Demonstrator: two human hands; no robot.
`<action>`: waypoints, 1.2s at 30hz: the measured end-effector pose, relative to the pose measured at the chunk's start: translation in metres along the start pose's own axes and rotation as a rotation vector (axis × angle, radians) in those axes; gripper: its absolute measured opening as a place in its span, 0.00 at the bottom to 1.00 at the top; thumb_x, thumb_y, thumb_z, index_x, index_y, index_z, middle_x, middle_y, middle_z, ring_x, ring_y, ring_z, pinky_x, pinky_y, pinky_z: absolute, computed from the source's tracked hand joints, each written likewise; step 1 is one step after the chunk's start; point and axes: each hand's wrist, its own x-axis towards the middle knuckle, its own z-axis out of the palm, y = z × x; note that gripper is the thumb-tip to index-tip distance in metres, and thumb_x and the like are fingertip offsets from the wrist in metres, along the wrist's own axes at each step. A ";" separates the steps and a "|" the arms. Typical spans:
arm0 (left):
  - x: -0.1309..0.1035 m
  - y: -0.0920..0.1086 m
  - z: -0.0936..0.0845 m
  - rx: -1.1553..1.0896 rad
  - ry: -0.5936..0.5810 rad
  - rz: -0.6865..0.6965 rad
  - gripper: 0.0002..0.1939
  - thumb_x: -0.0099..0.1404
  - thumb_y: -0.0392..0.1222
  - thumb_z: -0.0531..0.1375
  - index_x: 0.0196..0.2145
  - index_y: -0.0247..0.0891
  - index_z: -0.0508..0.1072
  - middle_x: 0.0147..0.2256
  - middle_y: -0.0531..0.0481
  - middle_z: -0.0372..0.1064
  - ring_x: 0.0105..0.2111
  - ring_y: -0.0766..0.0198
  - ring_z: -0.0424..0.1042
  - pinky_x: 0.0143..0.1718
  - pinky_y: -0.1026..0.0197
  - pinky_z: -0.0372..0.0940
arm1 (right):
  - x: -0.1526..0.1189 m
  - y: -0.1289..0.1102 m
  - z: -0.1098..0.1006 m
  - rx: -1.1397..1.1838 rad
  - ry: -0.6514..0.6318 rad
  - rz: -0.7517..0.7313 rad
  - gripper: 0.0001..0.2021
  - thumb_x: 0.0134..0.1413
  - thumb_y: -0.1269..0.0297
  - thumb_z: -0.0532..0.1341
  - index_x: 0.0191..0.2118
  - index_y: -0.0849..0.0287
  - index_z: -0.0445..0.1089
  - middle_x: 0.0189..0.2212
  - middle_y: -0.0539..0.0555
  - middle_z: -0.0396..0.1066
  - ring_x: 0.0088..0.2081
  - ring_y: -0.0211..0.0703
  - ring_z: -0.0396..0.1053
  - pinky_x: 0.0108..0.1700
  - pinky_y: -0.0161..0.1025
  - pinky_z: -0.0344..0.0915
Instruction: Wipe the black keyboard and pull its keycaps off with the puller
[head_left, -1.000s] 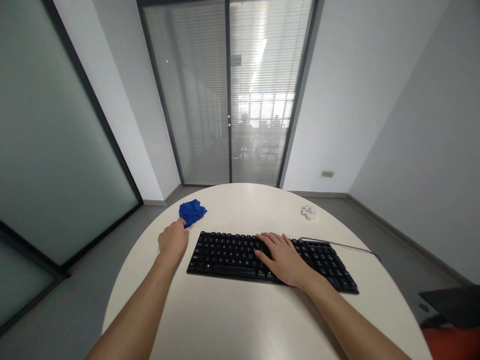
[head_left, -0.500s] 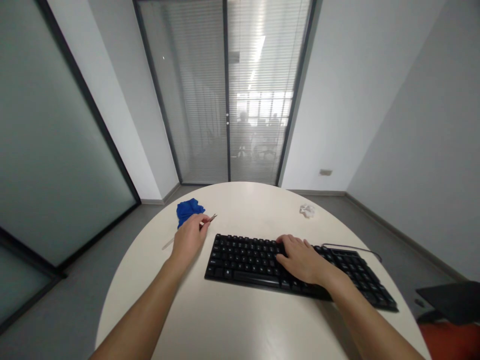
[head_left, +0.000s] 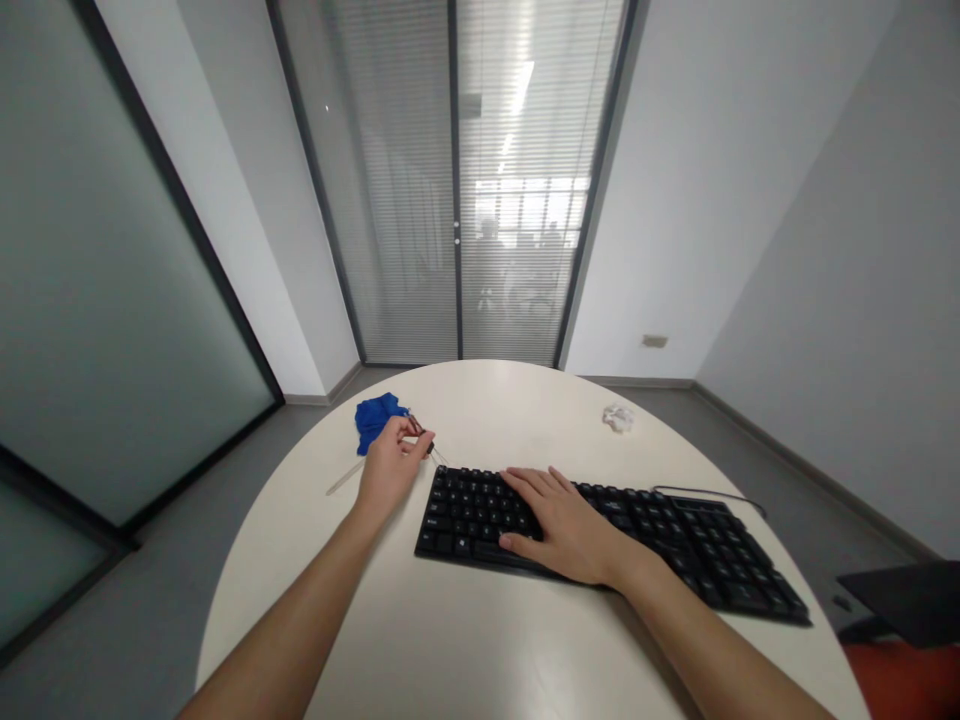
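Kbd [head_left: 675, 530] x1 under R hand [head_left: 570, 528], 1 small tool [head_left: 416, 427] in L hand [head_left: 388, 465].

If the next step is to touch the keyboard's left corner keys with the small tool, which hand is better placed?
Left, I think. The left hand holds the small tool, its tips near the far left corner of the keyboard. The right hand lies spread on the keys.

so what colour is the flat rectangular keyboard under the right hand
The keyboard is black, best seen in the head view.
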 end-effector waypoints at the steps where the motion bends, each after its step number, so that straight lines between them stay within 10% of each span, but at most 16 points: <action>1: -0.001 0.001 0.000 0.005 -0.004 0.003 0.15 0.61 0.52 0.62 0.34 0.40 0.63 0.36 0.51 0.72 0.26 0.64 0.75 0.30 0.61 0.69 | 0.000 0.001 -0.001 0.009 -0.009 -0.001 0.40 0.57 0.37 0.56 0.68 0.57 0.53 0.67 0.61 0.55 0.66 0.57 0.52 0.69 0.60 0.39; 10: -0.006 0.010 0.001 0.026 -0.047 0.054 0.13 0.62 0.50 0.63 0.35 0.40 0.65 0.35 0.50 0.74 0.31 0.61 0.76 0.33 0.61 0.69 | -0.006 0.001 -0.017 0.018 -0.041 0.052 0.40 0.49 0.43 0.64 0.63 0.60 0.60 0.61 0.63 0.62 0.61 0.61 0.59 0.66 0.60 0.46; 22: -0.008 0.023 -0.004 -0.286 -0.440 -0.023 0.11 0.62 0.48 0.62 0.36 0.38 0.70 0.37 0.46 0.77 0.41 0.58 0.76 0.42 0.58 0.69 | -0.002 -0.001 -0.020 -0.011 0.007 0.027 0.31 0.56 0.40 0.58 0.57 0.57 0.67 0.51 0.61 0.70 0.53 0.57 0.65 0.59 0.52 0.57; 36: -0.012 0.031 -0.005 -0.113 -0.523 0.094 0.11 0.66 0.48 0.61 0.38 0.37 0.71 0.36 0.47 0.75 0.36 0.61 0.75 0.39 0.60 0.68 | 0.000 0.002 -0.018 -0.002 0.020 0.007 0.25 0.59 0.44 0.58 0.53 0.57 0.70 0.46 0.60 0.71 0.49 0.54 0.68 0.55 0.49 0.62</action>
